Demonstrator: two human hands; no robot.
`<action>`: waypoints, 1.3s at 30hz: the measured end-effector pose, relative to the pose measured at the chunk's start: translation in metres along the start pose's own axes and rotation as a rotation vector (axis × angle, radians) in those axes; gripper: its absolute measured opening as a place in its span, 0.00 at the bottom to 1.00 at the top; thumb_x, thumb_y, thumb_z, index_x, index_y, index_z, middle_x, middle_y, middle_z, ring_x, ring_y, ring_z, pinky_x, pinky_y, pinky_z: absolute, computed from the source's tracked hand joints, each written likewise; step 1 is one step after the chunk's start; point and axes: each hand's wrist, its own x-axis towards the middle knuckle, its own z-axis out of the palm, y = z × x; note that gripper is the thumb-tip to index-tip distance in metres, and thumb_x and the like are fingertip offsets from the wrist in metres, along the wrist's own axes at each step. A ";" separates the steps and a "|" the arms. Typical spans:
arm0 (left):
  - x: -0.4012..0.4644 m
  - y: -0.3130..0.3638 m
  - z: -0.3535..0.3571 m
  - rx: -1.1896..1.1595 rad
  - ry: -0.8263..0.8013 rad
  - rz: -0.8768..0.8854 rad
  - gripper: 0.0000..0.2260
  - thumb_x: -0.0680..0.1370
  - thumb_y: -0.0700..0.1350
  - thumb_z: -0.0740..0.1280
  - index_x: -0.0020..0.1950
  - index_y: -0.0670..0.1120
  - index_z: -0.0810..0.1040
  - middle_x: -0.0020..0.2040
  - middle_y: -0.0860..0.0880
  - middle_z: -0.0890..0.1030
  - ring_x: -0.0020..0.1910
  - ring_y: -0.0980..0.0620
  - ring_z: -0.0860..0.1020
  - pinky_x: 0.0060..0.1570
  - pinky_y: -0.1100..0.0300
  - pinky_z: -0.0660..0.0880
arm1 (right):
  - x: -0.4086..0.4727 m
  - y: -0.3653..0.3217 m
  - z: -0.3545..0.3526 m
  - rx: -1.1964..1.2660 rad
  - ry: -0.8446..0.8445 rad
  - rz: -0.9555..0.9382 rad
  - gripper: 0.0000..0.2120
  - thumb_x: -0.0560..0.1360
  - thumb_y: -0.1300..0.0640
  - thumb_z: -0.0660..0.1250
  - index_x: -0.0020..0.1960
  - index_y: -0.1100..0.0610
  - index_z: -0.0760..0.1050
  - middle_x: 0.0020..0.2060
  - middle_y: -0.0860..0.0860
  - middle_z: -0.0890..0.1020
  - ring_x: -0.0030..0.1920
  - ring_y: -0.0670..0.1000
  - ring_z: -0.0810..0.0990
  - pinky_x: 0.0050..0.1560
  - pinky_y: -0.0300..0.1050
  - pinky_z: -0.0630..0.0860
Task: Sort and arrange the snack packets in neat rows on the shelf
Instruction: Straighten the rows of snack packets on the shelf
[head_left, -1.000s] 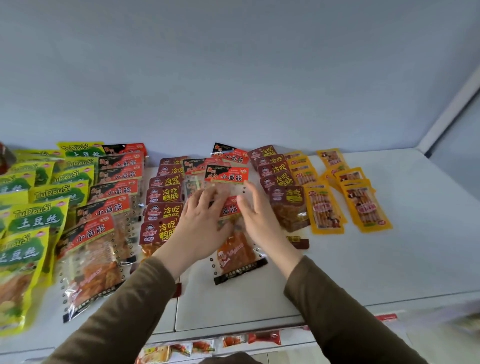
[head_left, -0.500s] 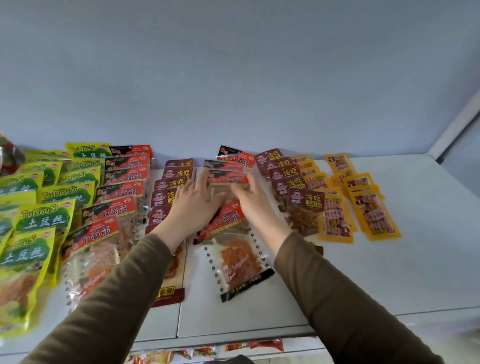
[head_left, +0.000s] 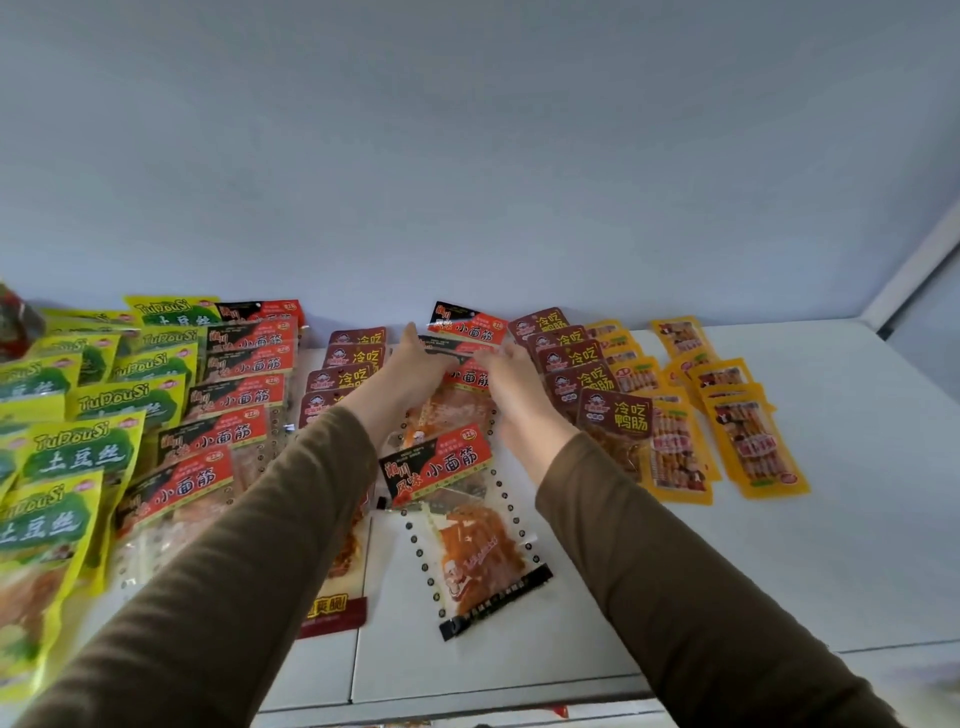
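**Red-topped packets under both hands at mid-shelf**

Red and black headers mark the column I am working on: both of my hands are on a red-topped packet (head_left: 457, 387) well back on the white shelf (head_left: 857, 545). My left hand (head_left: 410, 379) lies along its left edge with the fingers stretched forward and close together, fingertips reaching toward the rear wall. My right hand (head_left: 511, 384) sits at the packet's right edge; its fingers look mostly straight and narrow-set, but the tips blur, so I cannot tell whether they pinch the edge or only press on it. Brown sleeves (head_left: 649, 571) cover both forearms.

Behind my hands another red packet (head_left: 470, 325) lies tilted near the wall. In front of them the nearest packet of this column (head_left: 457, 519) lies at a slant, its clear lower half showing orange strips.

To the left runs a row of dark-red packets (head_left: 345, 371), partly hidden by my left arm, then a longer overlapping row of red-topped ones (head_left: 223, 431), then green-and-yellow packets (head_left: 67, 457) at the shelf's left end. To the right a second dark-red row (head_left: 597, 400) overlaps toward me, and beside it lie two rows of yellow packets (head_left: 748, 436), the outer one loosely fanned.
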 end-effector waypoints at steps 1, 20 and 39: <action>0.004 0.000 0.000 -0.071 0.016 -0.033 0.34 0.83 0.44 0.68 0.82 0.51 0.50 0.55 0.44 0.79 0.51 0.43 0.84 0.48 0.48 0.84 | 0.002 -0.003 0.001 0.035 0.005 0.006 0.04 0.81 0.58 0.66 0.53 0.48 0.76 0.43 0.49 0.85 0.41 0.49 0.86 0.36 0.43 0.81; 0.027 -0.021 -0.018 -0.467 0.056 -0.020 0.09 0.84 0.45 0.65 0.62 0.43 0.78 0.44 0.47 0.87 0.39 0.50 0.86 0.40 0.55 0.80 | 0.036 -0.004 0.001 -0.027 -0.038 -0.120 0.22 0.78 0.54 0.69 0.71 0.51 0.69 0.59 0.53 0.80 0.56 0.53 0.83 0.59 0.58 0.81; 0.035 -0.009 -0.030 -0.304 0.142 0.132 0.08 0.82 0.48 0.69 0.47 0.46 0.79 0.48 0.44 0.88 0.48 0.43 0.87 0.55 0.40 0.82 | 0.032 0.006 0.005 -0.105 -0.045 -0.183 0.11 0.83 0.46 0.62 0.52 0.54 0.75 0.47 0.54 0.83 0.45 0.51 0.84 0.43 0.45 0.81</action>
